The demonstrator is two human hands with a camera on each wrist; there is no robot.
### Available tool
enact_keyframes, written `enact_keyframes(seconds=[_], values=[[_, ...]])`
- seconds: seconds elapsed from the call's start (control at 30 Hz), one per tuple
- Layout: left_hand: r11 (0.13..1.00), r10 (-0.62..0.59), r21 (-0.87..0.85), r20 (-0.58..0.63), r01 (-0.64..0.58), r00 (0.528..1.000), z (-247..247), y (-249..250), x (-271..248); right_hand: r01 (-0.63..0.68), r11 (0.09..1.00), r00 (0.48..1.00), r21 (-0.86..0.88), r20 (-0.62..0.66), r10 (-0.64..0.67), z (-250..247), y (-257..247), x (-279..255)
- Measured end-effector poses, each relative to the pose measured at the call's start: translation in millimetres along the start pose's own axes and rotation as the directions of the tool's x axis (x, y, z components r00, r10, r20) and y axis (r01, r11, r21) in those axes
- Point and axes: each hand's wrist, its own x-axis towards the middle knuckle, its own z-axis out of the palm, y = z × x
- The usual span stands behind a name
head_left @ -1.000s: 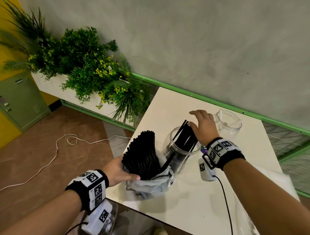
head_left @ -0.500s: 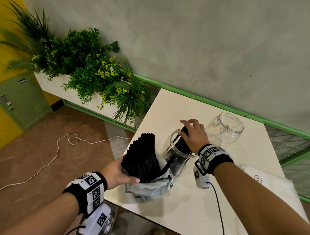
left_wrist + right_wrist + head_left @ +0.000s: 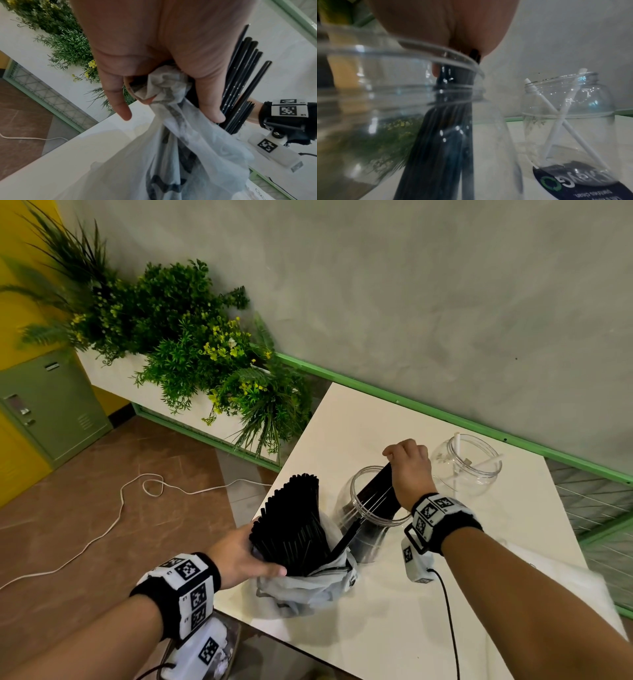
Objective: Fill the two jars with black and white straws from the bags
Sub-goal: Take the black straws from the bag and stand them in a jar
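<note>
My left hand (image 3: 245, 556) grips the crumpled neck of a white bag (image 3: 308, 587) at the table's near left edge, and a thick sheaf of black straws (image 3: 294, 518) stands out of it. In the left wrist view the fingers (image 3: 211, 108) curl round the bag (image 3: 171, 88). My right hand (image 3: 407, 470) holds a bunch of black straws (image 3: 376, 494) by their tops inside a clear jar (image 3: 349, 508). The right wrist view shows that bunch (image 3: 443, 128) fanned in the jar (image 3: 368, 101). A second clear jar (image 3: 466, 470) further right holds two white straws (image 3: 559, 121).
The white table (image 3: 394, 628) ends close to my left hand, with brown floor and a white cable (image 3: 113, 515) beyond. A planter of green plants (image 3: 191, 344) stands at the table's far left. A white bag (image 3: 596, 580) lies at the right. A green rail (image 3: 445, 416) runs behind.
My right hand went from resting open over the straw tops to gripping them and pressing the bunch down into the jar. The left hand kept its hold on the bag.
</note>
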Motion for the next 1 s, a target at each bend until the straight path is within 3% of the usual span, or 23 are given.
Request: enact_keyframes(seconds=[0.1,0.2,0.27,0.37,0.47,0.57,0.7,0.87,0.93,1.0], values=[[1.0,-0.001,0.009,-0.004,0.001,1.0,0,2,-1,-0.065,0.993,0.994,0.101,-0.085,0.074,-11,-8,-4],[1.0,0.0,-0.023,0.002,0.0,1.0,0,3,-2,0.072,0.944,0.968,0.321,-0.25,0.011,-32,-31,-26],[0.999,0.004,-0.041,-0.008,-0.004,1.0,0,3,-2,0.103,0.857,0.987,0.506,-0.16,-0.024,-40,-51,-57],[0.999,-0.002,-0.043,-0.032,0.001,0.999,1,4,-3,-0.055,0.708,0.998,0.704,0.063,0.015,-33,-70,-106],[0.999,0.005,-0.032,-0.037,-0.007,0.999,1,11,-6,-0.2,0.639,0.976,0.743,0.205,0.067,-13,-78,-136],[1.0,-0.012,-0.011,-0.017,0.012,1.0,3,17,-9,-0.259,0.606,0.965,0.752,0.229,0.128,6,-85,-142],[0.999,-0.033,0.031,-0.047,0.034,0.998,6,15,-8,-0.2,0.767,0.98,0.61,0.124,0.156,19,-101,-138],[0.999,-0.045,0.023,-0.05,0.046,0.998,8,14,-9,0.05,0.843,0.998,0.535,-0.054,-0.025,-4,-132,-126],[0.999,-0.03,0.012,-0.047,0.03,0.998,8,15,-9,0.081,0.887,0.997,0.454,-0.052,-0.065,-1,-135,-122],[1.0,-0.024,0.001,-0.034,0.024,0.999,8,15,-9,0.021,0.881,0.999,0.472,0.027,-0.038,5,-132,-124]])
